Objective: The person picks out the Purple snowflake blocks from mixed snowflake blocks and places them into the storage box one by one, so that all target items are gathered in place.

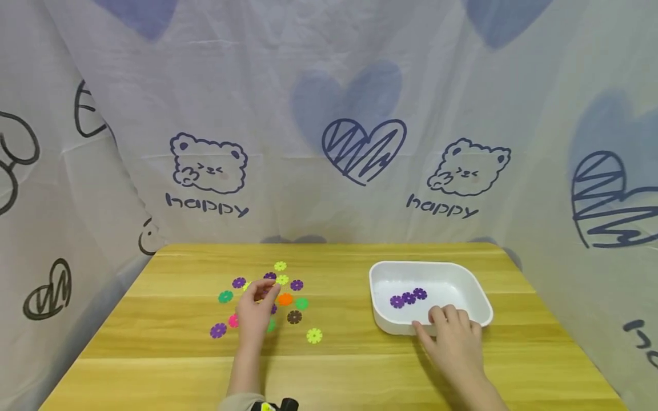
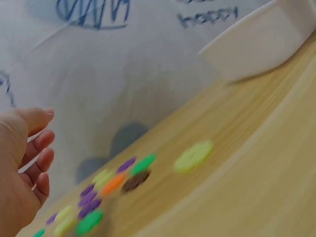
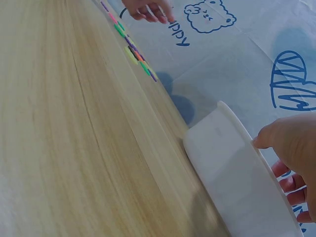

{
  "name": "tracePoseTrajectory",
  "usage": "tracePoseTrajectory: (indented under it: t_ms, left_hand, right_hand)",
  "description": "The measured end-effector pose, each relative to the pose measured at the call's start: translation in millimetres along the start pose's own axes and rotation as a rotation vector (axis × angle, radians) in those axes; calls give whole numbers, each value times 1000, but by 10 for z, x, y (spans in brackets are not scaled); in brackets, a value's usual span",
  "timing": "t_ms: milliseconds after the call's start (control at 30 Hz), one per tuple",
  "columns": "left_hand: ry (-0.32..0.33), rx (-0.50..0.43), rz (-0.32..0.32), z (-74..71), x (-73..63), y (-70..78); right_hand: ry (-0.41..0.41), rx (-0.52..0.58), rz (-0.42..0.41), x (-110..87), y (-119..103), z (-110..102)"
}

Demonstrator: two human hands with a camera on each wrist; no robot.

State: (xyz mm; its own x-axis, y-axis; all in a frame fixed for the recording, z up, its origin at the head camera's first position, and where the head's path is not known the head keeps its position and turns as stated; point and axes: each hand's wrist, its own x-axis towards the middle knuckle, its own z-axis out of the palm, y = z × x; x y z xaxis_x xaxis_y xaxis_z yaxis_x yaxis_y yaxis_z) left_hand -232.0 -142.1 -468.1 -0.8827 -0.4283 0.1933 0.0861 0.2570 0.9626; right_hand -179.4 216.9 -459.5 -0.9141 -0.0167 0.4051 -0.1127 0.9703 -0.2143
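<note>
My left hand (image 1: 255, 311) hovers above a scatter of snowflake building discs on the left of the table. In the left wrist view its fingers (image 2: 43, 159) are loosely bent, with nothing between them and the thumb. Beneath and around it lie purple, yellow, green and pink discs, an orange disc (image 1: 285, 299) and a brown disc (image 1: 295, 317). On the right, my right hand (image 1: 454, 339) holds the near rim of a white plastic basin (image 1: 380, 319), thumb outside and fingers over the inside. Three purple discs (image 1: 408, 298) lie in a row in the basin.
The wooden table (image 1: 339, 377) stands against a white cloth (image 1: 288, 200) printed with hearts and bears, which also hangs at both sides. A yellow-green disc (image 1: 314, 335) lies apart, nearer the front. Some discs are hidden behind the left hand.
</note>
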Motion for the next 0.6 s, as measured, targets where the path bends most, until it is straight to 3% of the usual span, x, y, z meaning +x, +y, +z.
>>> tracePoseTrajectory:
  t_ms: [167,267,433,600]
  left_hand:
    - [64,81,-2,-292,40,-127]
    - [67,101,-29,-481,60,-189]
    - [13,132,-89,-755,72,-262]
    - [-39,235,-97,-992,74,-322]
  right_hand:
    - [2,5,3,14,9,-20]
    - [-2,6,3,14,9,-25]
    - [-9,6,4,9,7,-26]
    - [-19,10,4,4,-5,-25]
